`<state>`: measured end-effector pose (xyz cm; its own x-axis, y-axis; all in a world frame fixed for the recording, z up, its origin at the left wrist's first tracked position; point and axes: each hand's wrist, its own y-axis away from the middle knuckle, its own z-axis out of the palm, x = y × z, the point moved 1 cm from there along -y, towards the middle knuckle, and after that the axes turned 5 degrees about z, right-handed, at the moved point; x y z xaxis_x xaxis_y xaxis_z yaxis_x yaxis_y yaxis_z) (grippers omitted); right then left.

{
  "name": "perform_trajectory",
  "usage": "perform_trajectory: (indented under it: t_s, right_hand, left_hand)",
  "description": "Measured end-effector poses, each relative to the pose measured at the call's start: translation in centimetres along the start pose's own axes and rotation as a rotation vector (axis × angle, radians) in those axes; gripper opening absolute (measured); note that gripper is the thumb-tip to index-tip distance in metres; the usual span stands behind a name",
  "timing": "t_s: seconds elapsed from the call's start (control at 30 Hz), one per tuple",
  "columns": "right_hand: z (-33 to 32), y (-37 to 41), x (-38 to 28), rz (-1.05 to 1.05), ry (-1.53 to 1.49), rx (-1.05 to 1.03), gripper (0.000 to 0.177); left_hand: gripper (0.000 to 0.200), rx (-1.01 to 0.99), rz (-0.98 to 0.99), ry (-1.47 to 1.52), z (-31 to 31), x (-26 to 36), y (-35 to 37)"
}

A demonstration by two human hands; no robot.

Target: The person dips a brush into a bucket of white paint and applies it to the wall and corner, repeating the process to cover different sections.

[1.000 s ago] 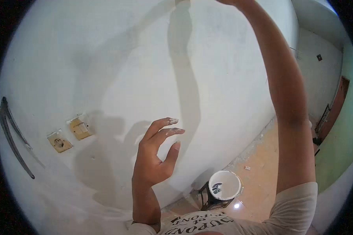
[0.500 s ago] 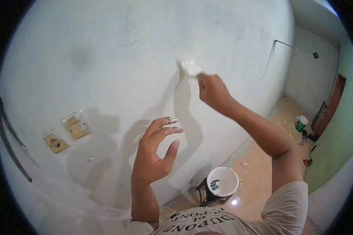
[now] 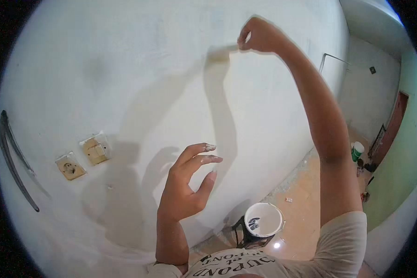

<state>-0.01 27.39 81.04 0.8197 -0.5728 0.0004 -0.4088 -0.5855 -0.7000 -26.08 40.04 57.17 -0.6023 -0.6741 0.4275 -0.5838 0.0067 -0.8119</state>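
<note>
Pinching one end of a flat, pale tool (image 3: 221, 56), the right hand (image 3: 262, 35) is raised high in front of the white wall (image 3: 273, 109). Thumb and finger are pressed together on the handle, with a small gap in the loop they make. The tool reaches out to the left of this grip and a little below it, its wide end at the wall; it is blurred, so I cannot tell how firmly it meets the surface. A dark shadow runs down the wall from that wide end.

Lower down and to the left, well apart from the tool, the left hand (image 3: 188, 185) is held up with its fingers half curled and its thumb spread away from them. White smears coat its fingertips.

Farther left, a socket (image 3: 71, 167) and a switch (image 3: 95, 149) sit side by side in the wall, and black cables (image 3: 14, 162) hang near the edge of the view. Below, a white bucket (image 3: 272, 217) rests on a black stool (image 3: 240, 230) close to the wall, something dark inside it. On the tan floor (image 3: 301, 220) lies a small packet (image 3: 288, 199). Far right, a green and white bucket (image 3: 357, 151) stands near a brown door (image 3: 390, 134).
</note>
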Motion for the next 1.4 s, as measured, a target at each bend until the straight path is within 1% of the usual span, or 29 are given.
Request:
perform_trajectory:
  t_s: [0.03, 0.1, 0.17, 0.2, 0.23, 0.3, 0.33, 0.37, 0.43, 0.5, 0.57, 0.6, 0.7, 0.77, 0.8, 0.83, 0.87, 0.9, 0.97, 1.03, 1.1, 1.13, 1.17, 1.2, 1.23, 1.3, 1.33, 1.37, 1.4]
  right_hand:
    - [-1.3, -1.7, 0.1, -0.050, -0.023, 0.031, 0.011]
    - [-3.7, -4.4, 0.1, 0.031, 0.052, 0.198, 0.013]
    - [-6.0, -4.3, -2.3, 0.278, -0.053, 0.197, 0.012]
    - [-6.1, -4.8, -1.8, 0.131, 0.035, 0.334, 0.012]
    - [-5.6, -4.7, -1.3, 0.133, 0.031, 0.332, 0.012]
    - [-4.9, -4.4, -1.0, -0.144, 0.070, 0.758, 0.011]
    - [-6.4, -1.7, -4.5, 0.101, -0.113, 0.495, 0.012]
    - [-4.7, -1.6, -4.1, 0.031, -0.138, 0.578, 0.011]
    - [-0.7, -1.9, -3.1, -0.014, -0.078, 0.504, 0.010]
    - [3.8, 1.2, -5.1, -0.139, -0.134, 0.456, 0.010]
    - [6.8, 4.9, -6.5, -0.070, -0.134, 0.349, 0.011]
    - [7.5, 6.4, -6.7, -0.048, -0.141, 0.254, 0.010]
    - [8.4, 10.1, -6.3, -0.011, -0.210, -0.022, 0.008]
    - [8.4, 11.0, -5.4, -0.059, -0.180, -0.063, 0.005]
    - [8.0, 11.1, -4.8, -0.047, -0.217, -0.139, 0.005]
    - [7.1, 11.3, -4.7, -0.035, -0.254, -0.216, 0.006]
    - [5.8, 10.5, -4.8, -0.056, -0.254, -0.229, 0.009]
    - [4.2, 9.6, -5.0, -0.047, -0.183, -0.277, 0.009]
    - [2.2, 7.2, -5.4, -0.029, -0.186, -0.248, 0.010]
    - [1.7, 4.5, -4.7, -0.187, -0.074, 0.036, 0.015]
    - [0.0, 1.3, -5.5, -0.179, -0.071, 0.011, 0.019]
    - [-1.3, 0.5, -6.5, -0.144, -0.076, -0.002, 0.022]
    - [-2.4, -0.1, -7.4, -0.109, -0.081, -0.015, 0.026]
    - [-3.0, -1.0, -7.2, -0.106, -0.118, 0.023, 0.014]
    - [-4.8, -0.2, -8.6, -0.009, -0.049, 0.069, 0.011]
    - [-6.4, -0.8, -9.4, 0.078, -0.062, 0.067, 0.014]
    - [-5.7, -1.4, -9.0, 0.093, -0.070, 0.221, 0.014]
    - [-5.4, -1.1, -9.1, 0.090, -0.075, 0.217, 0.014]
    - [-5.3, -0.7, -9.2, 0.033, -0.130, 0.407, 0.013]
  left_hand:
    - [0.025, -0.001, -0.011, 0.005, 0.0, 0.1, 0.0]
    - [0.025, 0.002, -0.008, -0.012, -0.1, 0.0, 0.1]
    - [0.025, 0.000, -0.010, -0.030, -0.1, -0.2, 0.4]
    - [0.023, 0.010, -0.029, 0.002, 0.1, -0.4, 0.6]
    - [0.023, 0.019, -0.048, 0.032, 0.1, -0.6, 0.8]
    - [0.022, 0.010, -0.047, 0.002, -0.3, -0.4, 1.0]
    - [0.021, 0.002, -0.042, -0.027, -0.4, -0.3, 1.1]
    - [0.021, 0.003, -0.045, -0.023, -0.5, -0.4, 1.2]
    - [0.021, 0.025, -0.072, -0.005, -0.6, -0.4, 1.2]
    - [0.021, 0.036, -0.072, -0.020, -0.7, -0.5, 1.2]
    - [0.022, 0.053, -0.030, -0.011, -0.7, -0.7, 1.1]
    - [0.022, 0.053, -0.024, -0.024, -0.8, -0.6, 1.1]
    - [0.022, 0.046, -0.062, -0.028, -0.8, -0.3, 0.9]
    - [0.022, 0.051, -0.065, -0.024, -0.8, -0.2, 0.8]
    - [0.023, 0.054, -0.067, -0.022, -0.8, -0.1, 0.7]
    - [0.023, 0.055, -0.064, -0.023, -0.8, 0.1, 0.7]
    - [0.023, 0.061, -0.064, -0.016, -0.9, 0.3, 0.7]
    - [0.023, 0.068, -0.066, -0.011, -0.9, 0.5, 0.7]
    - [0.023, 0.072, -0.057, 0.001, -0.8, 0.6, 0.8]
    - [0.022, 0.083, -0.049, 0.011, -0.6, 0.9, 0.9]
    - [0.023, 0.118, -0.097, 0.074, -0.5, 1.2, 1.1]
    - [0.023, 0.087, -0.049, -0.019, -0.7, 1.3, 1.2]
    - [0.023, 0.095, -0.050, -0.023, -0.9, 1.2, 1.4]
    - [0.023, 0.090, -0.055, -0.021, -1.0, 1.2, 1.5]
    - [0.024, 0.081, -0.062, -0.022, -0.9, 1.2, 1.5]
    - [0.020, 0.091, -0.116, -0.043, -0.8, 1.1, 1.6]
    - [0.019, 0.097, -0.117, -0.029, -0.6, 1.1, 1.7]
    - [0.019, 0.103, -0.117, -0.015, -0.7, 1.1, 1.7]
    - [0.018, 0.090, -0.098, -0.048, -0.8, 1.2, 1.8]
